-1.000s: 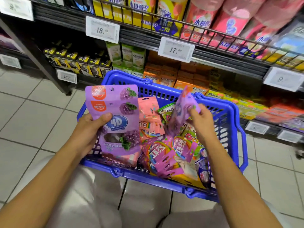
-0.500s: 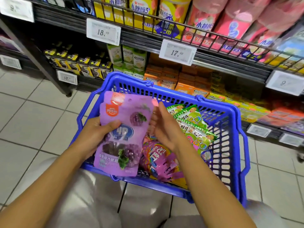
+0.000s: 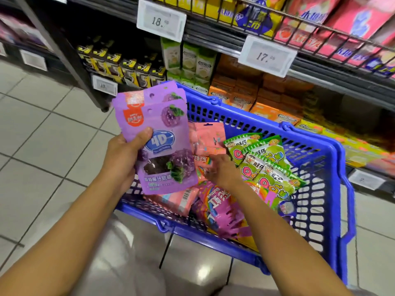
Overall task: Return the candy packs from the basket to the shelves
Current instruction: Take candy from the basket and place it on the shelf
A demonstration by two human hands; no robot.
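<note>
Purple 4D candy packs [image 3: 159, 144] stacked upright over basket's left side, second pack edge showing behind front one. Left hand [image 3: 123, 159] grip closed on stack, thumb across front. Right hand [image 3: 220, 169] down inside blue basket [image 3: 327, 150], fingers curled onto pink rainbow pack [image 3: 202, 165]; whether pinched, cannot tell. Green QQ packs [image 3: 265, 163] just beside right hand. Shelves [image 3: 342, 69] behind basket, price tags [image 3: 267, 55] 18 and 17.
</note>
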